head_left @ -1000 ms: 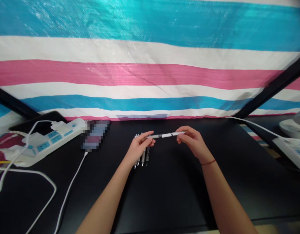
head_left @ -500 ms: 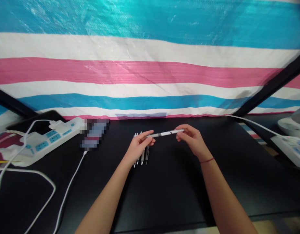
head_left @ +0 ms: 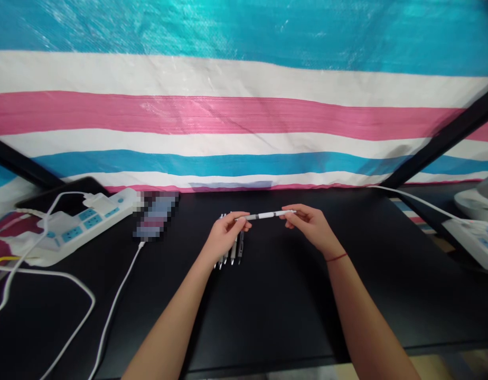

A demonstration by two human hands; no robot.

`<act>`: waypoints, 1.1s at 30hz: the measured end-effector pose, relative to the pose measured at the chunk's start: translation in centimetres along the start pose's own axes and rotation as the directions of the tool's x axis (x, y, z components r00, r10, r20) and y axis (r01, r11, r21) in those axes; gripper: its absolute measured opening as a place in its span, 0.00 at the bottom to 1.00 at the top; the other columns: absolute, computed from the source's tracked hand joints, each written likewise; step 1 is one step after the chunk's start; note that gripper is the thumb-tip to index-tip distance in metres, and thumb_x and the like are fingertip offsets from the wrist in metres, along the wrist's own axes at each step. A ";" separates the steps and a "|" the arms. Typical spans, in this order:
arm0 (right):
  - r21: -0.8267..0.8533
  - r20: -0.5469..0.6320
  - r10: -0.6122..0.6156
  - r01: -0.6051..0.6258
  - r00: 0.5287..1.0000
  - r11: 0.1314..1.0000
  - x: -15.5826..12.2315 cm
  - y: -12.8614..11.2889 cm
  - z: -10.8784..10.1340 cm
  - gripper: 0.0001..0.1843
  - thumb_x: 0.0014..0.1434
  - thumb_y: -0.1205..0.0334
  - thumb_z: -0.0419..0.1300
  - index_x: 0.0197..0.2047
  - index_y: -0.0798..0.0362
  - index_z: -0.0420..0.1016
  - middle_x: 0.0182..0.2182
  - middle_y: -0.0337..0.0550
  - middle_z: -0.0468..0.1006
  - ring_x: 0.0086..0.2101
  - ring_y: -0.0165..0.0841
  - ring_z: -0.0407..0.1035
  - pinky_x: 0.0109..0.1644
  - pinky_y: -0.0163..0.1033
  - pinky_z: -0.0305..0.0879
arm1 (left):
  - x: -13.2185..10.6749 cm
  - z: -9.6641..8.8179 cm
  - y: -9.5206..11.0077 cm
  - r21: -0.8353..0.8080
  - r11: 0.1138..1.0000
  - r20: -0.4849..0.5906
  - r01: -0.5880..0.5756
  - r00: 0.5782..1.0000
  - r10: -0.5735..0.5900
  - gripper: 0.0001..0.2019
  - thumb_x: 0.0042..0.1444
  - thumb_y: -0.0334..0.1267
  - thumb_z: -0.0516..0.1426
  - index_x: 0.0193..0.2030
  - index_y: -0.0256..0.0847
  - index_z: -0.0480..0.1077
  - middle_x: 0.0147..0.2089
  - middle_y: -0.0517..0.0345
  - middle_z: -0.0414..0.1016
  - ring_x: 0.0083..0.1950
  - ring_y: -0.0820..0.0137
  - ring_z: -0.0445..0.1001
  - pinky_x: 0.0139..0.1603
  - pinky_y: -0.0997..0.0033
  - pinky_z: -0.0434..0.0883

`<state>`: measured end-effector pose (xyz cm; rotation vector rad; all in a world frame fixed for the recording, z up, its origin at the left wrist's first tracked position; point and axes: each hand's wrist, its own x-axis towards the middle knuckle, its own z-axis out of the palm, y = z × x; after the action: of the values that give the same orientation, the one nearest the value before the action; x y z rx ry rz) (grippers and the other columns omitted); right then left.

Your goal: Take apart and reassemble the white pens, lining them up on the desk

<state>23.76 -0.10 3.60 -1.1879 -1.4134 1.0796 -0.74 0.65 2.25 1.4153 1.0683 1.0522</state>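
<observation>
A white and grey pen is held level above the black table, one end in each hand. My left hand pinches its left end with closed fingers. My right hand pinches the right end the same way; a red thread circles that wrist. Several more pens lie side by side on the table under my left hand, partly hidden by it.
A white power strip with blue sockets and white cables lies at the left, beside a blurred phone. Another power strip sits at the right edge. A striped tarp hangs behind the table.
Both hands and the pen have stayed nearly in place; the pen has levelled out slightly and the hands drifted a little closer together.
</observation>
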 end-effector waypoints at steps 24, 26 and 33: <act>0.077 -0.021 -0.017 0.018 1.000 0.997 0.3 0.6 0.2 0.15 0.56 0.50 0.62 0.39 0.53 0.74 0.27 0.42 0.78 0.26 0.30 0.71 0.32 0.38 0.69 | 0.4 0.0 -0.3 -0.025 0.999 -0.070 0.022 0.997 -0.024 0.21 0.54 0.50 0.59 0.47 0.36 0.74 0.36 0.51 0.79 0.36 0.69 0.76 0.45 0.67 0.72; 0.028 -0.053 -0.010 0.011 0.999 1.000 0.4 0.7 0.2 0.15 0.58 0.49 0.61 0.32 0.54 0.74 0.23 0.41 0.77 0.24 0.30 0.70 0.30 0.37 0.68 | 0.4 0.0 -0.3 -0.035 0.999 -0.068 0.025 0.997 -0.027 0.21 0.54 0.50 0.59 0.47 0.36 0.74 0.36 0.51 0.78 0.36 0.70 0.75 0.45 0.67 0.72; 0.119 -0.066 -0.018 0.026 0.998 0.993 0.5 1.0 0.0 0.15 0.55 0.50 0.64 0.38 0.53 0.75 0.30 0.43 0.79 0.27 0.31 0.71 0.29 0.36 0.69 | 0.5 0.0 -0.5 -0.064 0.997 -0.062 0.036 0.997 -0.040 0.22 0.54 0.50 0.59 0.48 0.35 0.73 0.37 0.50 0.78 0.36 0.70 0.75 0.45 0.68 0.72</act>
<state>23.89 0.53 2.70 -1.1086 -1.2907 1.0858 -0.64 1.13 1.78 1.3144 1.0941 1.0999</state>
